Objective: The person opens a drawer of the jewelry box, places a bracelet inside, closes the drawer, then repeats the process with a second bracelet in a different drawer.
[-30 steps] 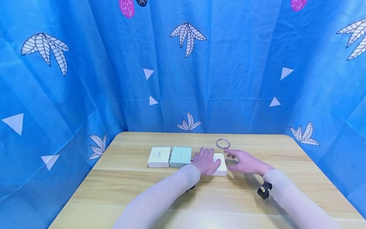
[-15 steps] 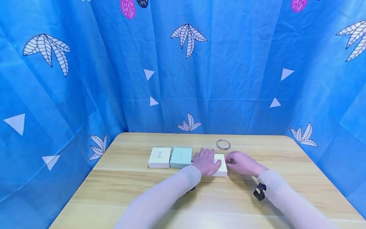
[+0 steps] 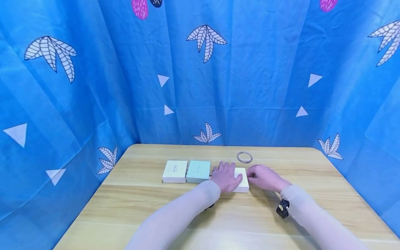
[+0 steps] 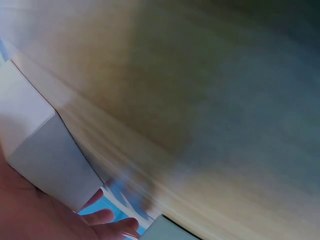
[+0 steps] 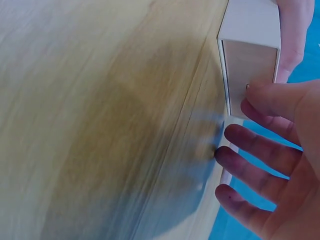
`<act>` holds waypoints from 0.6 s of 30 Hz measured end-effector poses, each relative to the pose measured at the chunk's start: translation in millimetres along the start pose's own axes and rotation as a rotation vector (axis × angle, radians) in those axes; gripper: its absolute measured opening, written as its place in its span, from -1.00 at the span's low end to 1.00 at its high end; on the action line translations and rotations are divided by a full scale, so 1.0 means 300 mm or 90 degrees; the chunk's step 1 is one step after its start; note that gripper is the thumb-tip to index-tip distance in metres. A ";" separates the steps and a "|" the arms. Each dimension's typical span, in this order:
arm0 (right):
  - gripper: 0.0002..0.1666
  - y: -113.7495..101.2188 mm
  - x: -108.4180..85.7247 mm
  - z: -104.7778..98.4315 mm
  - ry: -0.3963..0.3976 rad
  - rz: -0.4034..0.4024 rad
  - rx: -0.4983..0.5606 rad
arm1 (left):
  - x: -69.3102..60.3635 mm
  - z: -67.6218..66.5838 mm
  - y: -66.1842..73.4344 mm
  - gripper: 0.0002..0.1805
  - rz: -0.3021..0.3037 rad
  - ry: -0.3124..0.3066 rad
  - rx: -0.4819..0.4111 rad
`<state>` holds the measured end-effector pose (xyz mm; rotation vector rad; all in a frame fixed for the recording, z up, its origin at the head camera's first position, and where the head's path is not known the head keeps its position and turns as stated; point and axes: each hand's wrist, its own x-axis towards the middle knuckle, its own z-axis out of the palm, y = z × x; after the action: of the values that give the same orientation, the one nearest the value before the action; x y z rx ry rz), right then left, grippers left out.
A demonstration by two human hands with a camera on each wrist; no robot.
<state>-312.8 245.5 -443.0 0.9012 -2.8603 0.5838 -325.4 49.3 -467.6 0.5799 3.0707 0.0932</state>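
A white box (image 3: pixel 241 185) lies flat on the table, the rightmost in a row of boxes. Laid over its top and left side is my left hand (image 3: pixel 225 177), fingers stretched forward and thumb across the lid. At the box's right end, my right hand (image 3: pixel 265 178) brings thumb and index fingertip together against the inset end face (image 5: pixel 250 62), like a drawer front. A small dark mark shows beside the fingertips; whatever they pinch there is mostly hidden. The other right fingers (image 5: pixel 262 150) are spread and slightly bent.
To the left stand a mint-green box (image 3: pixel 198 171) and a cream box (image 3: pixel 175 171), both with small print on top. A thin purplish ring (image 3: pixel 244 157) lies behind the white box. Blue patterned curtain (image 3: pixel 206 86) encloses the wooden table (image 3: pixel 125 208) behind and at the sides.
My right hand has moved left to the white box's end, and its thumb and index finger have closed there. The left hand and the boxes have stayed in place.
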 end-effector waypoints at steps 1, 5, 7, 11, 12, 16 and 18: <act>-0.86 0.000 0.000 0.001 0.001 0.004 0.000 | -0.001 -0.001 0.000 -0.19 0.001 0.001 0.002; -0.85 0.003 0.001 0.008 0.003 0.004 -0.007 | -0.005 0.001 -0.002 -0.20 0.007 0.014 0.000; -0.85 0.007 0.001 0.011 0.001 0.005 -0.009 | -0.006 0.002 -0.002 -0.20 0.008 0.016 0.000; -0.86 0.017 -0.001 0.011 -0.004 0.001 -0.009 | -0.012 -0.001 -0.001 -0.20 0.008 0.022 0.004; -0.86 0.020 -0.002 0.010 -0.005 0.000 -0.007 | -0.012 -0.002 -0.001 -0.20 0.008 0.022 0.005; -0.85 0.032 -0.007 0.005 -0.006 0.003 0.013 | -0.014 -0.004 -0.002 -0.21 0.008 0.028 0.005; -0.83 0.037 -0.008 0.002 -0.006 0.007 0.027 | -0.011 -0.002 -0.004 -0.20 0.003 0.025 0.002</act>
<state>-317.1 254.7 -447.8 0.8980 -2.8725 0.6457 -322.8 47.1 -467.2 0.5928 3.1083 0.1011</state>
